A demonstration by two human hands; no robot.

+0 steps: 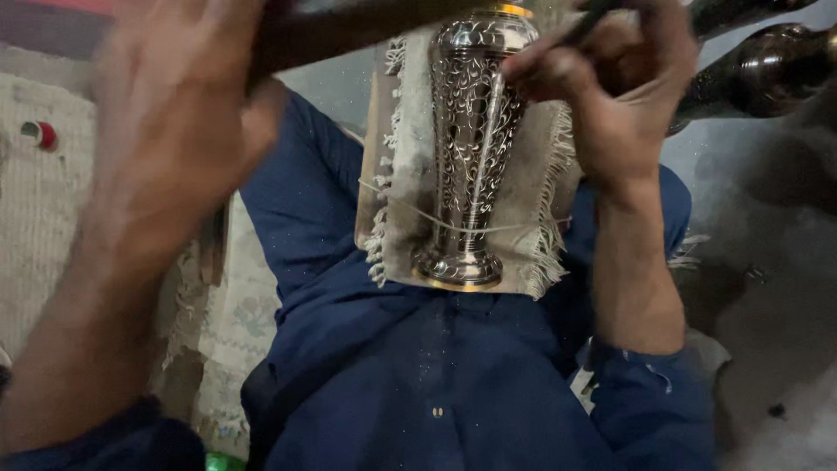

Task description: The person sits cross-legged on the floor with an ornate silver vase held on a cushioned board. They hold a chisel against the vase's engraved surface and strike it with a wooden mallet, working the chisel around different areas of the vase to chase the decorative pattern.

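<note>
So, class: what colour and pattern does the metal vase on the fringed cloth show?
The vase is silvery, covered in dark engraved leafy scrollwork, with gold-coloured rims; head view.

Metal-engraving workshop, engraved brass vase (475, 148), more vases (767, 74), dusty floor (767, 262)

Engraving work on an ornate metal vase (472, 148)

The right hand (610, 83) presses a thin dark tool (586, 19) to the vase, which lies on a fringed cloth (536, 218) across the lap; the blurred left hand (170, 122) grips a dark wooden handle (349, 30).

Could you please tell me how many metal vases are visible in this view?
3: engraved vase on the fringed cloth in the lap; two dark vases at the top right, partly cut off. Others may be hidden.
</note>
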